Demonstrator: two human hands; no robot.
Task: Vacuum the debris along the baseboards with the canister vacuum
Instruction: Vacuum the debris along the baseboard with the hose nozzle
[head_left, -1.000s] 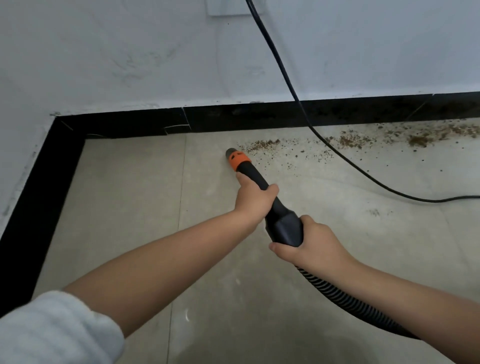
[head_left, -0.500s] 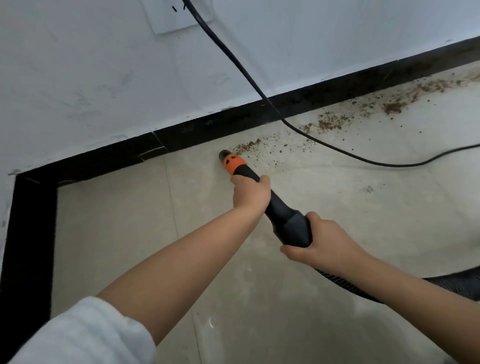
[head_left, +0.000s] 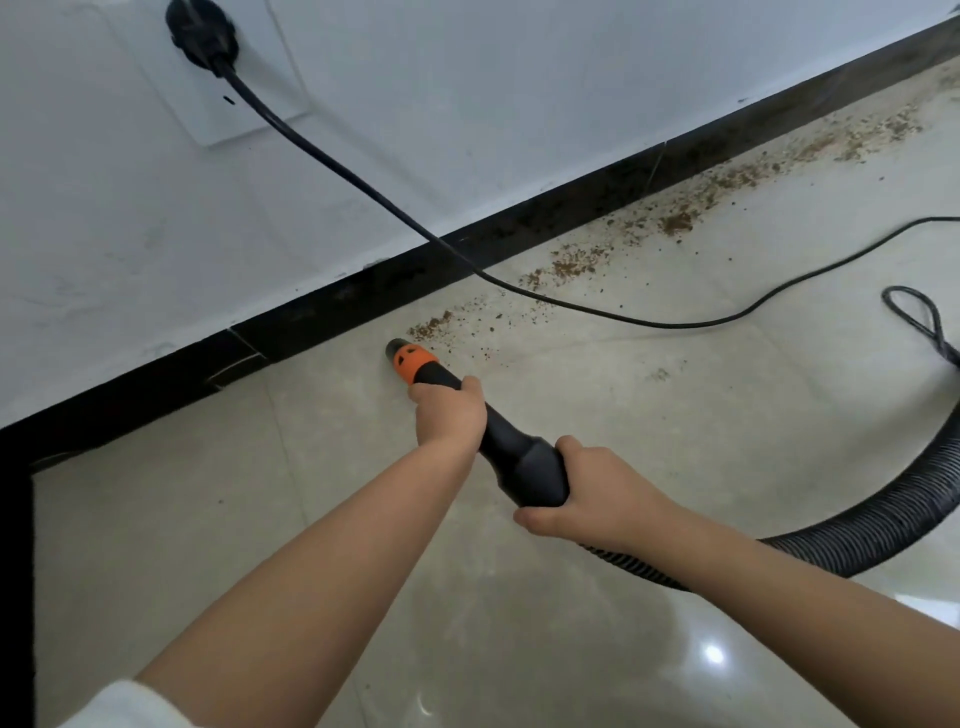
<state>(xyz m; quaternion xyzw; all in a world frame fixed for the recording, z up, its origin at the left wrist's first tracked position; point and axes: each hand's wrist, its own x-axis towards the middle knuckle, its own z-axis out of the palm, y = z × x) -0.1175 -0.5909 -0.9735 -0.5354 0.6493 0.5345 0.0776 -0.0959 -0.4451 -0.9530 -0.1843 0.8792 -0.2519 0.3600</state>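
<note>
Both hands hold the vacuum nozzle (head_left: 470, 415): the left hand (head_left: 451, 415) is curled around the black tube just behind the orange collar, and the right hand (head_left: 597, 493) is wrapped around the thicker rear end, where the ribbed hose (head_left: 883, 525) begins and bends away from the baseboard (head_left: 322, 312). The tip of the nozzle is close to the floor, a little away from the baseboard, and the first brown patch of the debris (head_left: 431, 328) lies just beyond the tip, between it and the baseboard. From there the debris runs on along the foot of the baseboard toward the far end, with thicker spots further along. I judge that the sweep along this wall is near its beginning, because the floor near the corner looks clean and almost all the crumbs are still ahead. The next move probably calls for pushing the tip forward into that first patch and then following the baseboard, keeping the tip low. The power cord (head_left: 363, 182) comes down from the wall socket (head_left: 244, 98), crosses the baseboard and lies over the trail, so the nozzle may need to pass around it. Compared with the earlier frames, the view has turned, the socket and plug are now fully visible, and the hands keep the same grip.
</note>
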